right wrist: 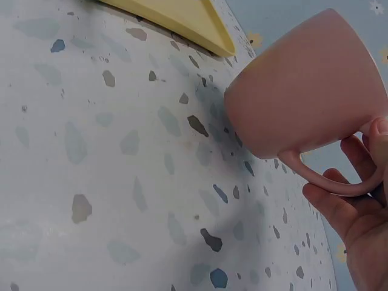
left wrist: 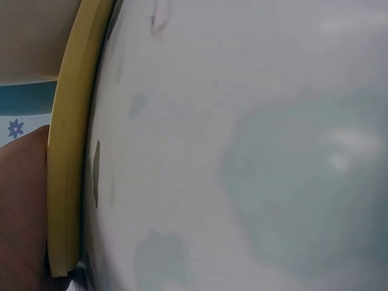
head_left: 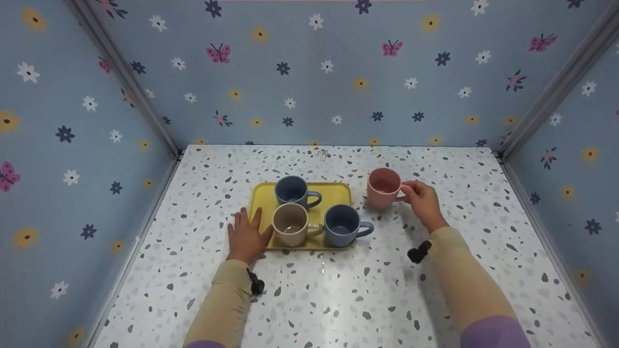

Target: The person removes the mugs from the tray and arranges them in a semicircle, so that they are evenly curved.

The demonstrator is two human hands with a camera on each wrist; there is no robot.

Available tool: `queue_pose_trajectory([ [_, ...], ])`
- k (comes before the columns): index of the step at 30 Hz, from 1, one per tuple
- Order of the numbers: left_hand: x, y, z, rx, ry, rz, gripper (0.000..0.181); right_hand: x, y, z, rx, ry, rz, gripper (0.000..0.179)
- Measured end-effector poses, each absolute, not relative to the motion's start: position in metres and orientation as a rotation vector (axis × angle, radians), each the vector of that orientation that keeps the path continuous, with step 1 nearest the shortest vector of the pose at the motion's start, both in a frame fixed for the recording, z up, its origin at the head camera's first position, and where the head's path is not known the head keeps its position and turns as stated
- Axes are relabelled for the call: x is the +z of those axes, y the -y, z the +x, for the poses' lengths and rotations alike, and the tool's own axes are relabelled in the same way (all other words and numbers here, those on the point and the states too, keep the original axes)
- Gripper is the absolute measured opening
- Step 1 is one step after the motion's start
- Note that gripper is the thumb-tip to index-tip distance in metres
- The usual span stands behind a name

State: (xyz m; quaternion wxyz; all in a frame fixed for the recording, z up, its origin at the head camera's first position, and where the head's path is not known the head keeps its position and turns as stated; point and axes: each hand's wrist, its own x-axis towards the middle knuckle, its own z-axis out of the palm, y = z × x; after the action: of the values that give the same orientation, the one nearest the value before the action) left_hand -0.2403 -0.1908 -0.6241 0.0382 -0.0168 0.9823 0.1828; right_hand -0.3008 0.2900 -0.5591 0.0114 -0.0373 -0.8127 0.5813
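Note:
A pink mug [head_left: 382, 191] is held by its handle in my right hand [head_left: 425, 205], to the right of a yellow tray [head_left: 333, 193]. In the right wrist view the fingers curl round the handle of the pink mug [right wrist: 303, 91], which appears raised off the table. My left hand [head_left: 246, 237] lies with spread fingers on the tray's left edge. On the tray stand a blue mug [head_left: 290, 188] at the back, a beige mug [head_left: 289, 224] at the front and another blue mug [head_left: 341, 226] at the front right. Their handles point right.
The speckled white table [head_left: 309, 299] is bounded by a flowered blue back wall [head_left: 319, 96] and side walls, the left wall [head_left: 72, 203] and right wall [head_left: 570, 212]. Grey metal posts stand in the corners. The front right mug's handle reaches past the tray's edge.

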Motion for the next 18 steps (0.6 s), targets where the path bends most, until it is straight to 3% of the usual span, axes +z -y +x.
queue_pose_trajectory([
  [18, -0.629, 0.192, -0.241, 0.552, -3.029, -0.035, 0.074, -0.562, -0.34, -0.304, 1.73, 2.588, -0.217, 0.044],
])
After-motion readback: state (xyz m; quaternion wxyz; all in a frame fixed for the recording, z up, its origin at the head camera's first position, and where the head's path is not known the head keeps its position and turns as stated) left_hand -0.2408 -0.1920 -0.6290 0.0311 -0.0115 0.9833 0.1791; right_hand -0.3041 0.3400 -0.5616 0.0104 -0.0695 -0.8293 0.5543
